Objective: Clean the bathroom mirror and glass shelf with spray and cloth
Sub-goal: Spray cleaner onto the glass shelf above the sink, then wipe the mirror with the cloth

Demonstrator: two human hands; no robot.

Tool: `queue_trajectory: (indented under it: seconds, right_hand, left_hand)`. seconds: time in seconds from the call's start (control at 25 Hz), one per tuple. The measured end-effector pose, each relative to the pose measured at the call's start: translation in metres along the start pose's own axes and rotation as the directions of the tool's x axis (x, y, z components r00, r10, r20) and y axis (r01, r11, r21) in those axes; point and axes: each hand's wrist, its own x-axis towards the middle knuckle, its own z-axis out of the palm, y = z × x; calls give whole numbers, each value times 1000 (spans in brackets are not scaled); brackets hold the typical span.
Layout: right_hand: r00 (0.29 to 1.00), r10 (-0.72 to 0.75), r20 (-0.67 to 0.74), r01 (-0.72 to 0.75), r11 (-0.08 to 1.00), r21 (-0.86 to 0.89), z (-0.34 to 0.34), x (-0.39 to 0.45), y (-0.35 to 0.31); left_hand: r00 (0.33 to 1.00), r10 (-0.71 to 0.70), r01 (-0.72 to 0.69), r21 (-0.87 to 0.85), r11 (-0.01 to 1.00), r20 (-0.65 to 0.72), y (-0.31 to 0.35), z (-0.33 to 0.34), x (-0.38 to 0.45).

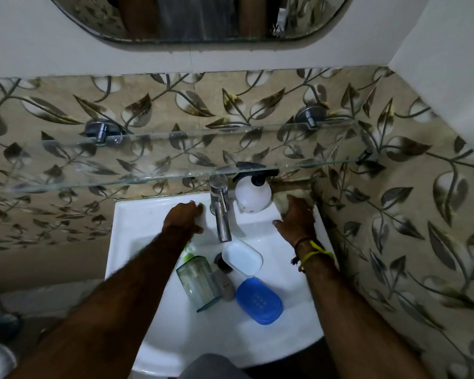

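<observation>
The mirror point(203, 20) hangs at the top, and the bare glass shelf point(175, 160) runs across the patterned tiles below it. A white spray bottle point(253, 196) with a black trigger stands on the sink's back ledge, right of the tap point(220, 212) and under the shelf edge. A beige cloth point(281, 199) lies bunched in the sink's back right corner. My right hand point(296, 218) lies on the cloth, fingers reaching forward, thumb spread on the ledge. My left hand point(184, 217) rests on the ledge left of the tap and holds nothing I can see.
In the white sink point(153, 214) lie a clear green tumbler point(197, 283) on its side, a white soap-dish lid point(241, 258), a blue soap dish point(259, 300) and a small grey tube point(225, 285). A tiled wall closes in tight on the right.
</observation>
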Motion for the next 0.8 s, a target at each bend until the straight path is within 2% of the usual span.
queue_trajectory:
  seconds: [0.2,0.36,0.6,0.64,0.68,0.72,0.76,0.8]
  right_hand:
    - [993,-86,85,108,946,-305,18,18,0]
    - [994,-104,46,113,890,-443,31,27,8]
    - [980,-138,141,193,819,-541,19,25,0]
    - [978,-143,153,201,848,-491,14,18,2]
    - [980,-160,119,192,915,-356,9,10,3]
    - [992,-111,56,117,985,-130,4,2,3]
    - [999,-30,-27,32,995,97,-1,-8,4]
    - [995,69,-69,-47,959,281,-6,-19,3]
  left_hand:
    - [1000,16,-16,8,1000,18,-5,5,2]
    - [1000,-23,23,-33,999,6,-11,10,7]
    - [999,-1,0,34,999,36,-10,10,7]
    - [999,3,-5,52,999,39,-8,8,5]
    - [999,11,-14,75,997,46,-6,6,3]
    - [998,17,-23,94,995,62,-4,6,1]
    - [997,27,-35,109,993,74,-2,4,-1]
    - [995,47,-59,138,989,86,-1,0,-5]
